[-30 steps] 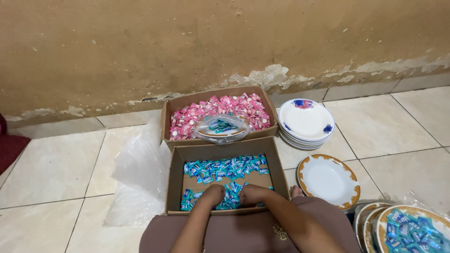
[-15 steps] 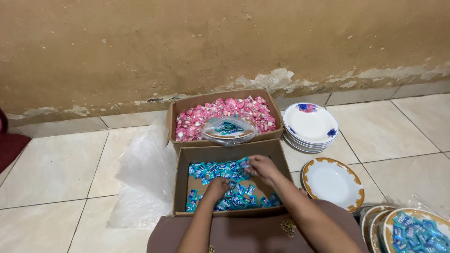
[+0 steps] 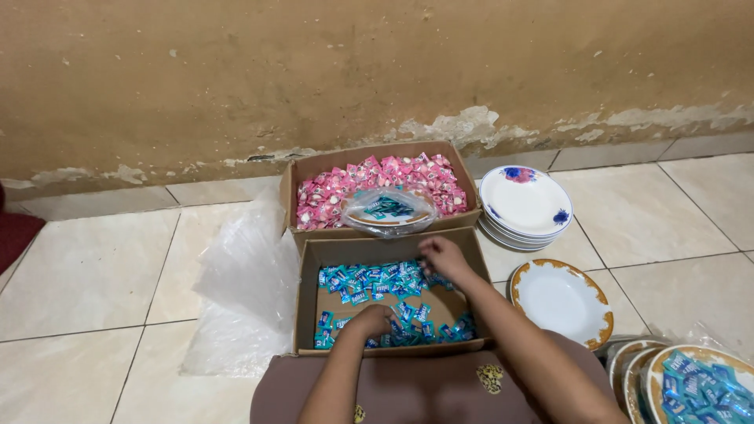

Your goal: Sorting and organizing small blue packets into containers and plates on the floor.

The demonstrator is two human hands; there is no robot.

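Both hands are working inside the nearer cardboard box (image 3: 308,298), which is sitting on the tiled floor (image 3: 94,275) in front of the person's lap. Left hand (image 3: 369,320) is lying knuckles-up and curled over the blue wrapped candies (image 3: 377,281) along the box's near edge; whether it is gripping any cannot be told, since the fingers are folding out of sight. Right hand (image 3: 441,255) is reaching to the far right corner of the same box, fingers bent down onto the candies there, and its grip is likewise hidden. Blue candies are lying loosely across the box bottom, with bare cardboard showing between them. Just behind, touching this box, a second box of pink candies (image 3: 369,177) is standing against the wall, and a clear plastic-wrapped plate (image 3: 389,210) holding blue candies is resting on its front edge. A crumpled clear plastic sheet (image 3: 243,290) is lying to the left. To the right, a stack of white plates with blue flowers (image 3: 525,206) and a gold-rimmed plate (image 3: 559,300) are sitting on the floor, with a filled plate (image 3: 695,389) near the lower right corner.
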